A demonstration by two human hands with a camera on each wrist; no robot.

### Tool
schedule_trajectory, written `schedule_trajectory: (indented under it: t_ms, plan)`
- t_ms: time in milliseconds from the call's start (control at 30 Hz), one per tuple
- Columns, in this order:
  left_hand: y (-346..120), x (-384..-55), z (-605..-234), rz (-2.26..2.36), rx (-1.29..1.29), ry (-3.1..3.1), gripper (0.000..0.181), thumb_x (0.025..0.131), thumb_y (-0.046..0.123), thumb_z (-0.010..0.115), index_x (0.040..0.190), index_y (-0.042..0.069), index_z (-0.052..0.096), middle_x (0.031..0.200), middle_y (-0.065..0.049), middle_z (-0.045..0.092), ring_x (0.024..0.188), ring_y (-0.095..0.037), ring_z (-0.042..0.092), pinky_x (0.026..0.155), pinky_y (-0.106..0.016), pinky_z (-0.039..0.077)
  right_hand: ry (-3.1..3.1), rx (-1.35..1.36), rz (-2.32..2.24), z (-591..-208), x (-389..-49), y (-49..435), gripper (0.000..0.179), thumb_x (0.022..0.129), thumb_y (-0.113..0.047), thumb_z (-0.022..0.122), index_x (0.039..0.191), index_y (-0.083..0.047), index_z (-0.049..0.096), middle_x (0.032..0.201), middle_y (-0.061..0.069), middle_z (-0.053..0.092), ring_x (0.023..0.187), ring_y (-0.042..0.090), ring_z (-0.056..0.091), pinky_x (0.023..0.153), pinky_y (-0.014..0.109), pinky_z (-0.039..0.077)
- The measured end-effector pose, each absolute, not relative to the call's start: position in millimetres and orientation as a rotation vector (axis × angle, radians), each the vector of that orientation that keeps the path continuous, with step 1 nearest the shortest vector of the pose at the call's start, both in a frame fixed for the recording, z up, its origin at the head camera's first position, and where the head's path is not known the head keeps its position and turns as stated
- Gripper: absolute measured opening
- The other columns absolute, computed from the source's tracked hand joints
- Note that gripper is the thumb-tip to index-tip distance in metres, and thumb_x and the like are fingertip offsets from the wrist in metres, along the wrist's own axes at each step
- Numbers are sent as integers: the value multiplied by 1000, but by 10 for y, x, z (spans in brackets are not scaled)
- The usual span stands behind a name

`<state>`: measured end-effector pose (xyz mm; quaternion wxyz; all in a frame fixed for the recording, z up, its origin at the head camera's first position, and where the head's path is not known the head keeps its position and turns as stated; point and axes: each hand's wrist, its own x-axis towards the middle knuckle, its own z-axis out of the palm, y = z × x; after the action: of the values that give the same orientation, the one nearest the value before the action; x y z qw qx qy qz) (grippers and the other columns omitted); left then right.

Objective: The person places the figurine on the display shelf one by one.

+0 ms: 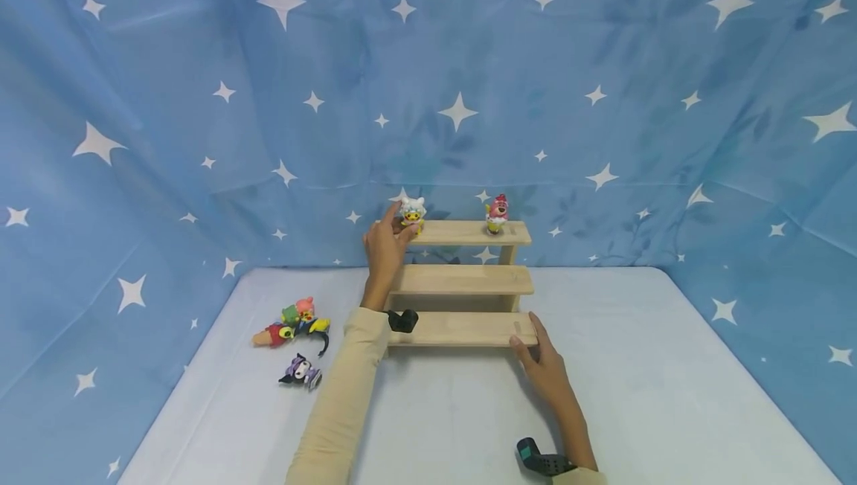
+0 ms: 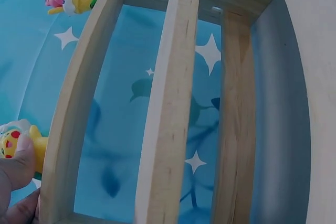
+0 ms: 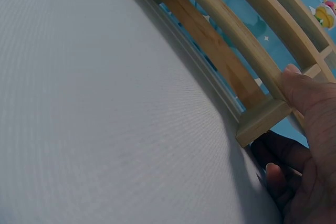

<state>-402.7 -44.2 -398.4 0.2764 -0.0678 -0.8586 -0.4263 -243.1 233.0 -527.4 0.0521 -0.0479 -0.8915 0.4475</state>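
Note:
A small yellow figurine with a white hood [image 1: 413, 211] stands at the left end of the top step of a three-step wooden display rack [image 1: 462, 279]. My left hand [image 1: 385, 247] pinches it between thumb and fingers; the left wrist view shows the thumb against the figurine's yellow body [image 2: 39, 148]. At the rack's lower right corner, my right hand [image 1: 547, 370] grips the end of the bottom step [image 3: 262, 121], thumb on top. Toward the right end of the top step stands a pink figurine with a red top [image 1: 497, 215].
Several figurines lie on the white table [image 1: 214, 410] left of the rack: a cluster with a red and tan one [image 1: 271, 335] and a pink one [image 1: 305, 306], then a black and purple one [image 1: 300, 372] nearer. A blue star-printed cloth [image 1: 455, 46] hangs close behind.

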Motion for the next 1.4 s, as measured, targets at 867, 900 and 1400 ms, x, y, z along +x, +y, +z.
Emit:
schedule_trajectory:
  t_ms: [867,900,1400]
  plan:
    - [-431,-4056,-3984,-1127,-185,-2285,54,85,30,74,134,13,60,97,-12,75,93,-31,67,96,-55,39,-2699,-140,1367,-5265,-2427,2326,76,100,-46,49,157,-11,13,159,24,21,144,48,22,113,64,21]
    - [-431,-4053,-3985,-1126,-187,-2283,54,85,30,74,134,12,60,98,-12,75,93,-32,67,96,-55,39,-2699,-142,1369,-5267,-2428,2327,76,100,-46,49,157,-11,13,159,24,21,144,47,22,113,64,21]
    - [-436,-4027,-3964,-1115,-188,-2288,54,85,28,74,134,11,60,101,-12,75,96,-32,67,94,-55,39,-2713,-173,1359,-5265,-2445,2322,78,99,-50,50,157,-13,13,160,22,20,146,45,21,115,61,20]
